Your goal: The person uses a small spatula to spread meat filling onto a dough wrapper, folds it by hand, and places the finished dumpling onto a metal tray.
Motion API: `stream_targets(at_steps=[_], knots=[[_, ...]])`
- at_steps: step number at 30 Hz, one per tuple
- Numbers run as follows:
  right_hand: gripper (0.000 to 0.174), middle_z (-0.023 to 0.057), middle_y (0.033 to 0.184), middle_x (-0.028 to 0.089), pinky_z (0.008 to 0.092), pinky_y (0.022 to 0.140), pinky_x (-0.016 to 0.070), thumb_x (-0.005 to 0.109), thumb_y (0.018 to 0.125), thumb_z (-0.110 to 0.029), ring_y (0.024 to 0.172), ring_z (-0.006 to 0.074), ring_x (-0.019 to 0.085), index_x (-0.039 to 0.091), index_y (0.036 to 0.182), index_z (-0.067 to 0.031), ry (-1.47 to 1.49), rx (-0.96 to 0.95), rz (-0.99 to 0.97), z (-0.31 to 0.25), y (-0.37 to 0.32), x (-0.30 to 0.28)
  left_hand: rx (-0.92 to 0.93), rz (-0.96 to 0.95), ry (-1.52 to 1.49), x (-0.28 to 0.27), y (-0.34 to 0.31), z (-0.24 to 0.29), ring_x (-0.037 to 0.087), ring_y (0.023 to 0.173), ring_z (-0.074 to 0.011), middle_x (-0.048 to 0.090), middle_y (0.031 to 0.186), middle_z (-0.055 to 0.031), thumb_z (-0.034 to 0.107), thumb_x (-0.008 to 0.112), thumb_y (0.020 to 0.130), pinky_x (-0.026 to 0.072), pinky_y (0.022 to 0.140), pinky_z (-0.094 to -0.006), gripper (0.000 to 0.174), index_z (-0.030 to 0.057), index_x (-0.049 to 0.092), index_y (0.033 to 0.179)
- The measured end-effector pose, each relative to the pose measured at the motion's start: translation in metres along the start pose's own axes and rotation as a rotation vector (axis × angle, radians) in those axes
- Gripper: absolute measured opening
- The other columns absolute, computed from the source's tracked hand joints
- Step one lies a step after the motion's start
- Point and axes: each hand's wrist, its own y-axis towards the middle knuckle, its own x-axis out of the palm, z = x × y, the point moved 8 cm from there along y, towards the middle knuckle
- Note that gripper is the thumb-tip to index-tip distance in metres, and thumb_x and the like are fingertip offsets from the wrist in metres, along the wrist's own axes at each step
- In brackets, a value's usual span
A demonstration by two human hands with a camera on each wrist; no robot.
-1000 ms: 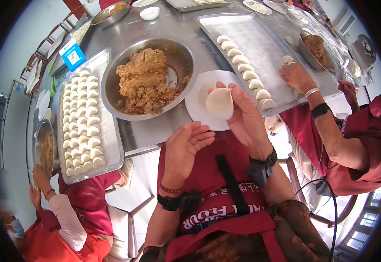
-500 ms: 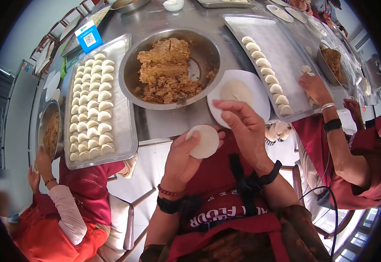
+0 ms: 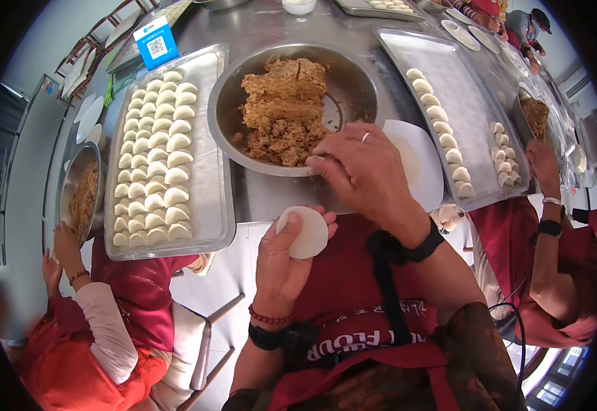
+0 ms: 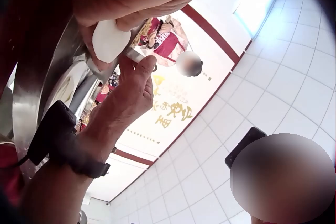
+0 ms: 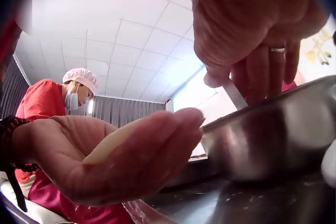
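A round white dumpling wrapper lies across the fingers of my left hand, its thumb resting on top. My right hand is at the near right rim of the large steel bowl, fingers bent down. In the right wrist view it pinches a flat metal strip like a spatula handle; the far end is hidden. Brown minced filling fills the left side of the bowl. Partly behind my right forearm, a white plate holds another wrapper.
On the left, a metal tray bears rows of folded dumplings. Another tray on the right has one row and a small cluster. A blue QR-code card stands behind the left tray. People sit working on both sides.
The wrapper passed from my right hand to my left. My right hand then moved leftward to the bowl's rim and took hold of the metal strip. The head view shifted, too.
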Motion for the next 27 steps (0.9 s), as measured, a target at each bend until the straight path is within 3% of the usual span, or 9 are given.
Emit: stream_targets(at_steps=[2,11,12,15,18,21,27], knots=[[0.014,0.0092,0.073,0.069,0.0405,0.087,0.0486,0.07,0.085,-0.021,0.079,0.0294,0.066,0.067,0.083,-0.0067,-0.013,0.017,-0.02,0.004,0.005,-0.004,0.008,-0.01,-0.041,0.0,0.001,0.002,0.058,0.118,-0.0411,0.057,0.124,-0.0241,0.014,0.055,0.1,0.048,0.105,-0.0524,0.033,-0.0069,0.048,0.125],[0.015,0.0119,0.079,0.07,0.0387,0.074,0.0513,0.065,0.091,-0.019,0.079,0.0306,0.064,0.073,0.096,-0.007,0.132,0.246,-0.108,0.039,0.01,-0.02,0.029,-0.011,-0.044,0.004,0.003,0.011,0.056,0.121,-0.0431,0.057,0.123,-0.0263,0.011,0.049,0.101,0.0447,0.108,-0.0553,0.032,-0.0117,0.047,0.123],[0.018,0.0122,0.083,0.072,0.0332,0.067,0.0504,0.064,0.092,-0.019,0.072,0.0261,0.064,0.073,0.097,-0.0044,0.239,0.229,-0.066,0.042,0.013,-0.025,0.031,-0.006,-0.05,0.002,0.004,0.012,0.056,0.12,-0.0431,0.057,0.122,-0.0262,0.01,0.049,0.101,0.0447,0.108,-0.0554,0.031,-0.0117,0.048,0.123],[0.019,0.0119,0.086,0.072,0.0298,0.061,0.0488,0.063,0.094,-0.019,0.066,0.0218,0.063,0.073,0.1,-0.0029,0.416,0.369,0.02,0.047,0.021,-0.028,0.038,0.005,-0.06,0.0,0.005,0.015,0.057,0.119,-0.0428,0.059,0.12,-0.0259,0.01,0.049,0.1,0.0447,0.107,-0.0557,0.031,-0.0116,0.049,0.122],[0.021,0.0122,0.085,0.072,0.0276,0.058,0.048,0.063,0.095,-0.019,0.061,0.0174,0.062,0.072,0.103,-0.0027,0.313,0.308,0.011,0.054,0.027,-0.013,0.039,0.008,-0.068,0.002,0.007,0.017,0.057,0.119,-0.0426,0.059,0.12,-0.0258,0.01,0.049,0.1,0.0446,0.108,-0.0561,0.03,-0.0113,0.049,0.121],[0.02,0.0033,0.085,0.071,0.0218,0.067,0.0465,0.062,0.096,-0.017,0.072,0.0033,0.054,0.073,0.105,-0.0016,0.312,0.403,-0.106,0.059,0.027,0.009,0.047,0.002,-0.079,0.002,0.009,0.021,0.057,0.12,-0.0424,0.059,0.121,-0.0259,0.011,0.049,0.1,0.0442,0.108,-0.0565,0.031,-0.0111,0.05,0.121],[0.021,0.001,0.075,0.065,0.0229,0.059,0.0416,0.063,0.096,-0.02,0.065,0.0035,0.045,0.074,0.106,-0.0045,0.414,0.454,-0.197,0.044,0.027,0.021,0.076,0.007,-0.077,0.003,0.01,0.029,0.056,0.121,-0.0421,0.058,0.124,-0.0265,0.013,0.048,0.101,0.0434,0.109,-0.0565,0.032,-0.0108,0.05,0.123]])
